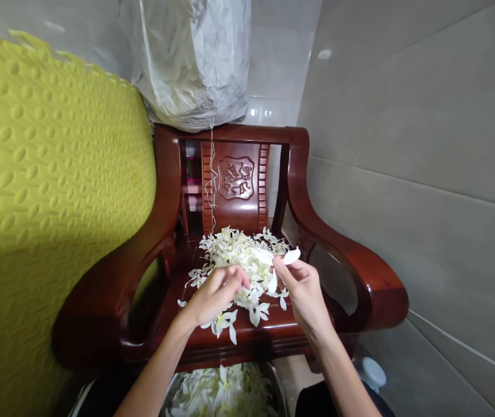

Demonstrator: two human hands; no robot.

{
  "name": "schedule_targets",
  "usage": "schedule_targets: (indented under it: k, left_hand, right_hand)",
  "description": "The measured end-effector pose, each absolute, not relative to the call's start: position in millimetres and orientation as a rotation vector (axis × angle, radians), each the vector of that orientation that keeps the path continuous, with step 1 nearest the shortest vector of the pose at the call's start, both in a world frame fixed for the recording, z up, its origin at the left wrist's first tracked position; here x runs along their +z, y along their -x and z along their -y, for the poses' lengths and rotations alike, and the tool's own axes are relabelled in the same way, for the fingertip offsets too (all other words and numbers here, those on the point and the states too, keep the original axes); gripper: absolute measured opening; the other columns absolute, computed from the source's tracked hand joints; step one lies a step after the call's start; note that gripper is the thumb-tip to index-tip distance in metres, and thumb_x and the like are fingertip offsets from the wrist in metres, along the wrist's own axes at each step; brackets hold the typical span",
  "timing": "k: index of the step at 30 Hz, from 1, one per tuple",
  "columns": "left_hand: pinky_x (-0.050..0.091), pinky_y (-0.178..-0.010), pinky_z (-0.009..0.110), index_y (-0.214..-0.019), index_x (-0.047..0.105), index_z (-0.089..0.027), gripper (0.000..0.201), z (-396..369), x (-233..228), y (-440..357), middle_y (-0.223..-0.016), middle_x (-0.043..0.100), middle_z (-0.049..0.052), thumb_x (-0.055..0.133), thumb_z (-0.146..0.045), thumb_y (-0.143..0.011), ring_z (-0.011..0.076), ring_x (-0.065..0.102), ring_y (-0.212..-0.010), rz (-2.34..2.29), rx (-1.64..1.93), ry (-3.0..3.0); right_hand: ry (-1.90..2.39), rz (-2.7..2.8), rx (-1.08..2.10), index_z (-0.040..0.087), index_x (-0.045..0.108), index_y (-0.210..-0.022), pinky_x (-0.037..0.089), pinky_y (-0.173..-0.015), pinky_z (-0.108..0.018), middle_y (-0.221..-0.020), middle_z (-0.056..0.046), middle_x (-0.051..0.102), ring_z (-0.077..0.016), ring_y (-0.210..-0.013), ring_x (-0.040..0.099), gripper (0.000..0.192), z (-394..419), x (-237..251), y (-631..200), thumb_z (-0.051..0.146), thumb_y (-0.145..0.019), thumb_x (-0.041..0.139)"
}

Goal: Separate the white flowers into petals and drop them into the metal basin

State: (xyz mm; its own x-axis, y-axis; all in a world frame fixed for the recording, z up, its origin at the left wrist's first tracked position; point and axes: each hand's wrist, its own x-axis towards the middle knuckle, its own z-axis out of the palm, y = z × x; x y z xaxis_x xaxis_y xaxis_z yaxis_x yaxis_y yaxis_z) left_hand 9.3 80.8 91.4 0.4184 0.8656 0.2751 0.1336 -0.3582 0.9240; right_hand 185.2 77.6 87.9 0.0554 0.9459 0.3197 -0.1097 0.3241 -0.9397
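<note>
A loose heap of white flowers (230,249) with long petals and pale yellow-green centres lies on the seat of a dark red wooden chair (338,243). My right hand (305,295) pinches one white flower (291,256) between thumb and fingers, above the heap's right side. Over the heap's left front is my left hand (216,295), its fingers curled inward; anything between its fingertips is hidden. Below the seat's front edge stands a metal bowl (281,391) filled with more of these white flowers (225,394).
A yellow textured foam mat (56,174) stands along the left side. Behind the chair's back hangs a whitish plastic sack (195,63), with a string (213,174) dangling to the seat. Grey tiled wall (425,127) borders the right; a pale blue round object (373,372) sits low there.
</note>
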Motion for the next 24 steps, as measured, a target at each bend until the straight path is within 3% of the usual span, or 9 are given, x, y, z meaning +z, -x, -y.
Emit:
schedule_targets:
  k: [3,6,15,19,22,24]
  left_hand:
    - [0.034,-0.057,0.023,-0.074,0.058,-0.016,0.027,-74.1,92.3,-23.3,-0.066,0.051,-0.003,0.054,-0.04,-0.087,0.0108,0.043,-0.06,-0.877,0.991,-1.917]
    - [0.034,-0.061,0.024,-0.064,0.053,-0.016,0.027,-69.7,93.6,-29.8,-0.063,0.048,-0.003,0.056,-0.032,-0.085,0.0115,0.044,-0.062,-0.936,1.01,-2.058]
    - [0.039,-0.05,0.022,-0.073,0.051,-0.017,0.036,-71.9,89.2,-26.5,-0.06,0.049,-0.003,0.032,-0.038,-0.095,0.0096,0.045,-0.049,-0.844,0.902,-1.911]
    - [0.04,-0.061,0.025,-0.071,0.052,-0.018,0.032,-65.8,95.3,-25.3,-0.067,0.055,0.0,0.037,-0.036,-0.094,0.0139,0.05,-0.061,-0.993,1.006,-2.013]
    - [0.039,-0.07,0.028,-0.084,0.059,-0.02,0.024,-64.3,101.9,-17.4,-0.082,0.062,0.003,0.044,-0.037,-0.092,0.0177,0.054,-0.073,-1.156,1.062,-2.161]
    - [0.041,-0.068,0.027,-0.091,0.059,-0.019,0.027,-65.6,104.4,-11.0,-0.083,0.063,0.003,0.041,-0.038,-0.093,0.0168,0.055,-0.072,-1.16,1.125,-2.148]
  right_hand:
    - [0.916,1.195,0.975,0.016,0.065,-0.067,0.027,-0.046,-0.024,-0.055,0.002,0.05,-0.0094,-0.048,0.035,0.026,-81.4,82.8,-180.0,0.04,-0.078,0.066]
    - [0.913,1.192,0.972,0.016,0.064,-0.064,0.031,-0.049,-0.024,-0.059,0.0,0.054,-0.0107,-0.052,0.04,0.025,-80.1,79.0,-174.9,0.037,-0.077,0.068]
    - [0.899,1.152,0.974,0.016,0.058,-0.067,0.028,-0.045,-0.022,-0.056,0.002,0.048,-0.0089,-0.048,0.036,0.029,-78.2,76.6,-172.6,0.041,-0.08,0.063]
    - [0.899,1.209,0.976,0.016,0.058,-0.069,0.022,-0.043,-0.022,-0.053,0.005,0.041,-0.0072,-0.045,0.028,0.029,-76.5,79.5,-175.2,0.043,-0.08,0.062]
    - [0.918,1.285,0.958,0.015,0.058,-0.067,0.023,-0.044,-0.022,-0.053,0.004,0.041,-0.0075,-0.047,0.029,0.03,-73.5,83.6,-177.9,0.041,-0.08,0.063]
    - [0.936,1.34,0.949,0.014,0.058,-0.065,0.024,-0.045,-0.022,-0.054,0.004,0.042,-0.0081,-0.048,0.031,0.03,-72.8,84.8,-178.1,0.04,-0.08,0.063]
